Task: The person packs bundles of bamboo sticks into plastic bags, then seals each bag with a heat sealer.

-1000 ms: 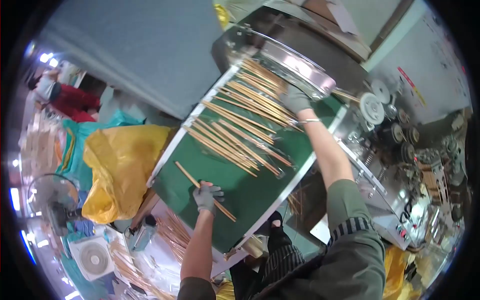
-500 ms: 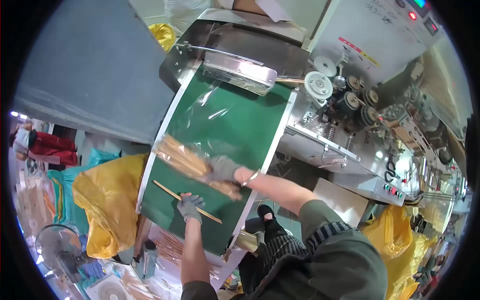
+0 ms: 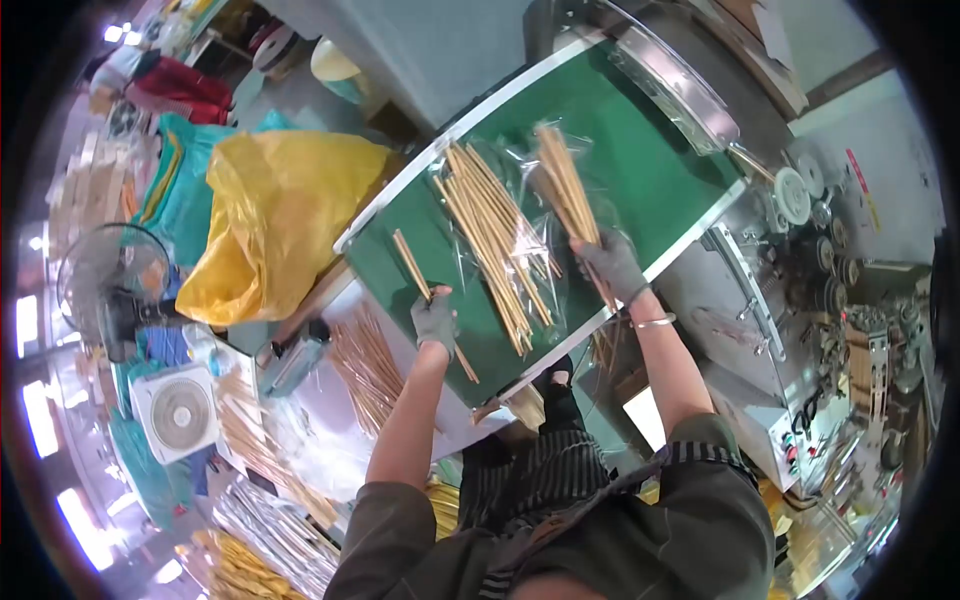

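Note:
My left hand (image 3: 436, 318), gloved in grey, is closed around a few thin wooden sticks (image 3: 411, 264) over the near left part of the green belt (image 3: 660, 130). Gloved too, my right hand (image 3: 612, 266) grips the lower end of a bundle of sticks in clear plastic (image 3: 563, 180). Between the hands, several more sticks (image 3: 490, 240) lie spread on the belt under clear plastic film.
A yellow sack (image 3: 270, 220) stands left of the belt. Loose sticks (image 3: 366, 365) lie on a table in front of it. A fan (image 3: 178, 412) is at the left, machine rollers (image 3: 792, 196) at the right. A person in red trousers (image 3: 185, 88) is at the far upper left.
The view has turned and shifted. The plastic-covered sticks, formerly together under my right hand, now appear as two groups, one gripped by that hand. My left hand still has its sticks.

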`<move>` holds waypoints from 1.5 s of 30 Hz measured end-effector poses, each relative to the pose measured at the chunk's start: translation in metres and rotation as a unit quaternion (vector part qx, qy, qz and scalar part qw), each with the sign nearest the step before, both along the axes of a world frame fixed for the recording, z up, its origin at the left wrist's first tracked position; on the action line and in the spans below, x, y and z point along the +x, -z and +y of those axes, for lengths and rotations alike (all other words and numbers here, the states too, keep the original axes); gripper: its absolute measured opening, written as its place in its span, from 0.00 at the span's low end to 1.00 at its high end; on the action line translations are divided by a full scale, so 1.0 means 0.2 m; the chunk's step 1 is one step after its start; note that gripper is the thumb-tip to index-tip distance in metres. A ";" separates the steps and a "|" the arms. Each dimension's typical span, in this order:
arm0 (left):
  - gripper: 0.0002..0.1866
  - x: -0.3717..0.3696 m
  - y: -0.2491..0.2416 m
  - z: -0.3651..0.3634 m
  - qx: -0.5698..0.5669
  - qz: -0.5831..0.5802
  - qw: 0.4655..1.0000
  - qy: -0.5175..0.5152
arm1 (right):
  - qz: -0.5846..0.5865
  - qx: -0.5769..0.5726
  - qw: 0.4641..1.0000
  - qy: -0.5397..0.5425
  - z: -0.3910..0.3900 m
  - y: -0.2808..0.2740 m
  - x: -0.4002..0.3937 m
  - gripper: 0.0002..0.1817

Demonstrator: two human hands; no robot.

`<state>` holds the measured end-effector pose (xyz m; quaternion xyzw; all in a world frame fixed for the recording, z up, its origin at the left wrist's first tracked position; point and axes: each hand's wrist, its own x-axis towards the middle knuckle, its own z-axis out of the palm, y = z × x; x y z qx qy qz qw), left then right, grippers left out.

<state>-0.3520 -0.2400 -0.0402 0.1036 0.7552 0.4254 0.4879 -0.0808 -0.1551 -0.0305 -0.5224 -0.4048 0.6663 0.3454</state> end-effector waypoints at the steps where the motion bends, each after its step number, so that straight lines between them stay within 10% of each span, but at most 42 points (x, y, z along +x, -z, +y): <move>1: 0.08 0.00 0.00 -0.01 -0.005 0.003 1.000 -0.001 | -0.011 -0.027 1.000 0.009 0.00 0.00 0.03 0.14; 7: 0.16 0.08 0.19 0.08 0.161 0.169 0.971 0.049 | -0.072 -0.062 0.995 -0.028 0.01 0.03 0.11 0.11; 12: 0.23 0.31 0.04 0.28 -0.032 0.380 0.907 0.177 | 0.052 -0.056 0.994 -0.084 0.02 0.00 0.06 0.09; 16: 0.20 0.16 0.23 0.28 0.037 0.187 0.962 0.197 | 0.045 -0.079 0.992 -0.082 0.03 0.05 0.08 0.09; 25: 0.06 0.19 -0.01 0.15 0.250 0.294 0.922 0.020 | 0.193 -0.112 0.971 -0.087 -0.08 -0.03 0.02 0.14; 32: 0.14 0.50 -0.35 0.22 0.166 0.025 0.973 0.157 | -0.009 0.123 0.981 -0.148 -0.28 -0.17 -0.22 0.23; 36: 0.12 0.38 -0.28 0.20 0.179 -0.212 0.948 0.155 | 0.115 0.032 0.990 -0.078 -0.31 -0.19 -0.25 0.21; 45: 0.15 0.36 -0.21 0.13 0.215 -0.162 0.960 0.072 | 0.098 0.002 0.994 -0.038 -0.31 -0.18 -0.32 0.18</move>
